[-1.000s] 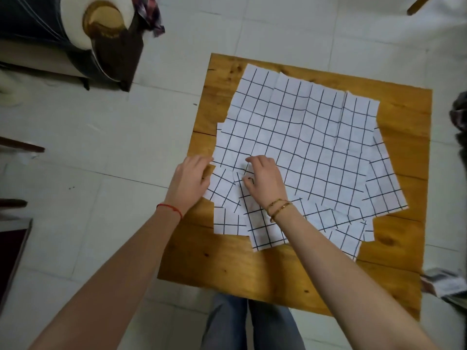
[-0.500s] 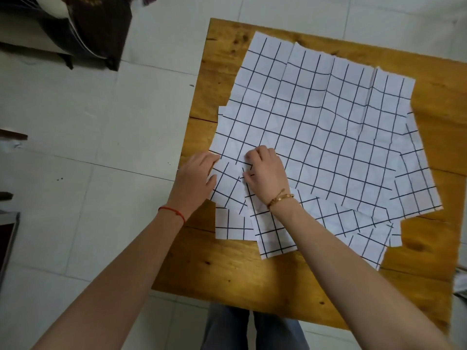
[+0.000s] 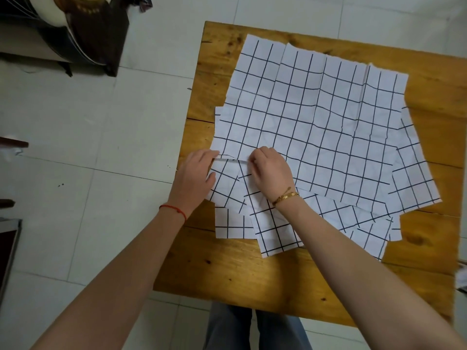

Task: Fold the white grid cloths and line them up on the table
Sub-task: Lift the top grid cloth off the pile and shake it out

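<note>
Several white cloths with black grid lines lie overlapping on a wooden table (image 3: 227, 271). The top cloth (image 3: 316, 122) is spread flat and covers most of the pile. Corners of lower cloths (image 3: 273, 231) stick out at the near and right sides. My left hand (image 3: 194, 178) pinches the near-left corner of the top cloth. A little to its right, my right hand (image 3: 271, 173) grips the same near edge with curled fingers. That edge is lifted slightly off the cloths below.
The table stands on a pale tiled floor (image 3: 101, 147). A dark piece of furniture with a round white and gold object (image 3: 83, 29) sits at the far left. My legs (image 3: 252, 329) show under the table's near edge.
Both hands have gone from pressing flat on the cloths to pinching the near edge of the top cloth. The camera view has shifted, so the table sits further right.
</note>
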The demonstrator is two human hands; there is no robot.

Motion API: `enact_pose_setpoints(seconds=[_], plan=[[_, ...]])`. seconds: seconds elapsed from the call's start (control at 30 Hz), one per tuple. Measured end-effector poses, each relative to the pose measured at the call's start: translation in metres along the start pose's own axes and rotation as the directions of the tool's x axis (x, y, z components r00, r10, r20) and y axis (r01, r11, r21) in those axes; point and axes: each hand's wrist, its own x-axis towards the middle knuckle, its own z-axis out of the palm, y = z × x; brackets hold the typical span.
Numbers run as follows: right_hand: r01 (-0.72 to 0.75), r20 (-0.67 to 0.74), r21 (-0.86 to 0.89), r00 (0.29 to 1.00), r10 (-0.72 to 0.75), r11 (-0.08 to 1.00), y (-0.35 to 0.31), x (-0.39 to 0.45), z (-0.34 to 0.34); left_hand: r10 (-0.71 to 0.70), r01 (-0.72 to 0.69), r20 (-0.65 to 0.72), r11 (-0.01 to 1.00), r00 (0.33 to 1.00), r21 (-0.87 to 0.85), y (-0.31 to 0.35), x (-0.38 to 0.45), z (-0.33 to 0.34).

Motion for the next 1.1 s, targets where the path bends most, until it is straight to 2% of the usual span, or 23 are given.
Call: enact_pose_setpoints(seconds=[0.13,0.23,0.4,0.6,0.73,0.97,1.1], plan=[[0.014,-0.027,0.118,1.000,-0.011,0.993,0.001,-0.021,-0.028,0.016,-0.016,-0.013,1.000,1.000,0.004,0.011,0.007,-0.011],[-0.059,-0.069,0.194,0.995,0.074,0.979,0.003,-0.042,-0.050,0.061,-0.062,-0.050,0.998,0.997,-0.005,0.026,0.013,-0.022],[-0.162,-0.110,0.252,0.975,0.194,0.954,0.005,-0.070,-0.089,0.217,-0.223,-0.080,0.973,0.973,-0.064,0.063,0.016,-0.042],[-0.067,-0.171,0.257,0.979,0.113,0.964,-0.021,-0.077,-0.142,0.390,-0.387,0.019,0.918,0.921,-0.084,0.120,0.005,-0.063],[-0.006,-0.254,0.190,0.966,0.055,0.982,-0.040,-0.082,-0.183,0.438,-0.433,0.026,0.895,0.899,-0.108,0.157,-0.006,-0.082],[-0.047,-0.341,0.185,0.934,0.109,0.982,-0.055,-0.107,-0.257,0.461,-0.452,0.028,0.880,0.887,-0.146,0.203,-0.019,-0.121],[-0.057,-0.419,0.224,0.896,0.149,0.973,-0.058,-0.116,-0.303,0.467,-0.461,0.032,0.881,0.884,-0.104,0.217,-0.022,-0.146]])
